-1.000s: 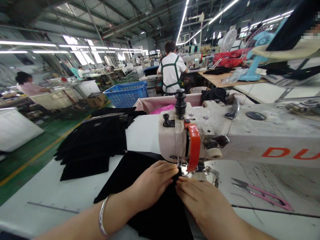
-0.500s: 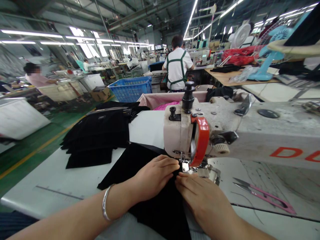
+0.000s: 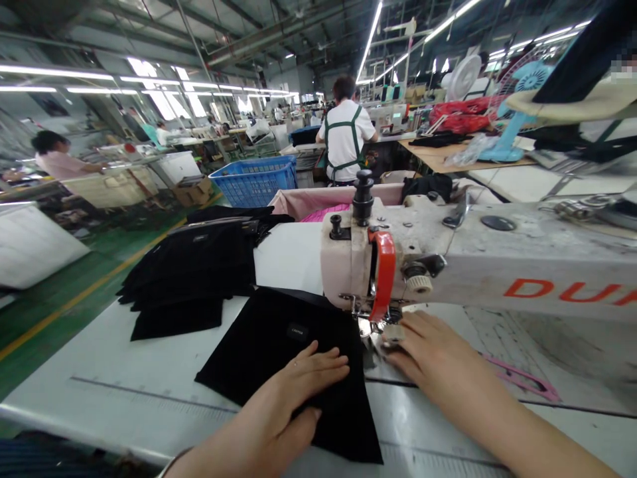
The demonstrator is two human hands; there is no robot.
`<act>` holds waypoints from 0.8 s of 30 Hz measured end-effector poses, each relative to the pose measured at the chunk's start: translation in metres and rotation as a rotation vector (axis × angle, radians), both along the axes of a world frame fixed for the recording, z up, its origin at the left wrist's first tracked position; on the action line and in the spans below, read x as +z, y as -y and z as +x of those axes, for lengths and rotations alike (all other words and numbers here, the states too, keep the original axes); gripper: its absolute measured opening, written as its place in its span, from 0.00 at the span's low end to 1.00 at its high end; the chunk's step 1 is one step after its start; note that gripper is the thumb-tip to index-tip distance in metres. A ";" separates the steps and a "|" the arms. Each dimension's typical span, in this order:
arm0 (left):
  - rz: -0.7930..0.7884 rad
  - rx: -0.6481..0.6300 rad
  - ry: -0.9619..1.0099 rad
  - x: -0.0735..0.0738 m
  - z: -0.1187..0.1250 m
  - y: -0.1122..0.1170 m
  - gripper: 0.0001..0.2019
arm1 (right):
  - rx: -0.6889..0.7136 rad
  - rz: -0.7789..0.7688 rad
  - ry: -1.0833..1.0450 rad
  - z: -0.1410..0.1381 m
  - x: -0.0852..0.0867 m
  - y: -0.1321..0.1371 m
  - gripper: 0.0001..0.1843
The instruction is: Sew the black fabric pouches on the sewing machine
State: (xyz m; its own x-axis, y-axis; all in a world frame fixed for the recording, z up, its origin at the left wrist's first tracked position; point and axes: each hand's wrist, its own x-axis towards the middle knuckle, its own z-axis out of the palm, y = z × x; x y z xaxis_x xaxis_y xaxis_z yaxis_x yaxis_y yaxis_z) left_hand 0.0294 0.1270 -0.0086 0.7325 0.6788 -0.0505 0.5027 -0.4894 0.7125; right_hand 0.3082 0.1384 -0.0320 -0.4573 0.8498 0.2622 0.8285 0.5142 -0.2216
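A black fabric piece (image 3: 279,345) with a small label lies flat on the white sewing table (image 3: 124,378), left of the needle. My left hand (image 3: 293,392) rests flat on its near part, fingers stretched out and open. My right hand (image 3: 428,352) lies under the head of the grey-white sewing machine (image 3: 448,259), fingertips at the presser foot beside the red guard (image 3: 383,272). Its fingers look extended; whether they pinch anything is hidden.
A stack of black fabric pieces (image 3: 194,265) sits at the table's far left. Pink scissors (image 3: 517,378) lie right of my right arm. A blue basket (image 3: 253,179), a pink-lined bin (image 3: 318,202) and a person in a white shirt (image 3: 346,136) are beyond.
The black piece has come out from under the needle and lies to the left. My left hand slid back toward me on it; my right hand moved right, to the presser foot.
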 end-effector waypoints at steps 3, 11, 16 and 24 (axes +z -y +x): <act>-0.037 0.114 0.058 -0.011 -0.001 -0.005 0.28 | -0.081 0.109 0.030 -0.015 -0.002 -0.001 0.06; -0.193 0.255 0.150 -0.005 -0.008 -0.015 0.17 | 0.138 -0.083 -0.247 -0.029 -0.009 0.076 0.14; -0.140 0.205 0.110 -0.009 -0.011 -0.017 0.17 | 0.064 0.143 -0.358 -0.049 -0.033 0.089 0.10; 0.228 0.074 -0.045 0.023 -0.007 -0.024 0.20 | 0.108 0.523 -0.304 -0.058 -0.025 0.074 0.17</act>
